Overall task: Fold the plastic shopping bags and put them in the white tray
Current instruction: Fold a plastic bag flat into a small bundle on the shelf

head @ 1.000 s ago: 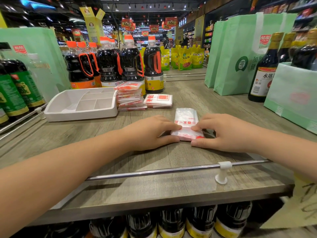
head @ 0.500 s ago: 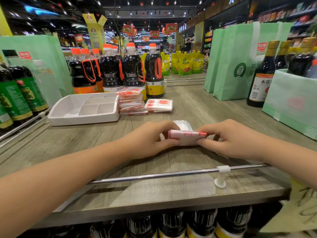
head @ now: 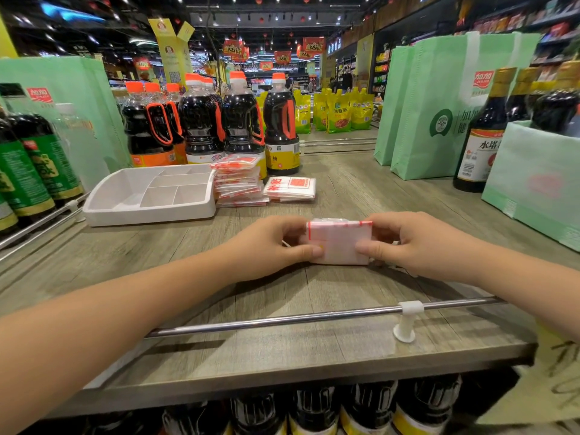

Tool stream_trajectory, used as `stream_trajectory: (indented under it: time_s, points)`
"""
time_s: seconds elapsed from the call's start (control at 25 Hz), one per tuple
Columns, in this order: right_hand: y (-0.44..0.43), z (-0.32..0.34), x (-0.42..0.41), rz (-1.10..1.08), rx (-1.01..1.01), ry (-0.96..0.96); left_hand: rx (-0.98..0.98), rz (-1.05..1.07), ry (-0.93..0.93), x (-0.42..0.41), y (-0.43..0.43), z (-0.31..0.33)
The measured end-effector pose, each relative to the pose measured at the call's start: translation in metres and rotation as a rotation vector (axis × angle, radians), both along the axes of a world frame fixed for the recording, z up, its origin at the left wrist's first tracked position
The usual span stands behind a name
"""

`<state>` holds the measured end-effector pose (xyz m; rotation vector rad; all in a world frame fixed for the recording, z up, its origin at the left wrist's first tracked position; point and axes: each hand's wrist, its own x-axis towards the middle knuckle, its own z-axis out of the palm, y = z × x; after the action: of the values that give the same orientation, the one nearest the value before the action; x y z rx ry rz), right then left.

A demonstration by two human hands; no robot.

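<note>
Looked down past a rail (head: 282,320) onto a wooden shelf (head: 219,356). Gripped a folded bag (head: 340,243) just beyond the rail, with left hand (head: 266,246) and right hand (head: 417,246) each curled round one end, thumbs on the near face. Held it upright on its long edge, touching or just above the shelf; could not tell which. Farther back, on the left, saw a white tray (head: 147,213), with a stack (head: 238,180) of folded bags against its right wall and a spare bag (head: 290,188) beside the stack. Beyond those, saw dark bottles (head: 240,120); off right, green totes (head: 439,105).
</note>
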<state>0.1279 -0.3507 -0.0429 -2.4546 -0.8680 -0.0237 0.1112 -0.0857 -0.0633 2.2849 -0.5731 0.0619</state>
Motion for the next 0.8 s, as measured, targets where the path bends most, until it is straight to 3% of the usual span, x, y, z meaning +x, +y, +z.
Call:
stream_trajectory:
  time_s: [0.16,0.44,0.64,0.8]
  points:
    - [0.007,-0.003,0.005,-0.07,0.007,-0.031,0.023,0.143,-0.017,0.003,-0.009,-0.002]
    - [0.013,-0.005,0.006,-0.099,-0.278,-0.14,0.242,0.212,-0.147,0.01,-0.017,-0.008]
    - [0.014,-0.003,0.002,-0.12,-0.466,-0.207,0.284,0.097,-0.298,0.013,-0.012,-0.011]
    - [0.012,-0.001,0.001,-0.12,-0.482,-0.274,0.361,-0.022,-0.386,0.012,-0.004,-0.013]
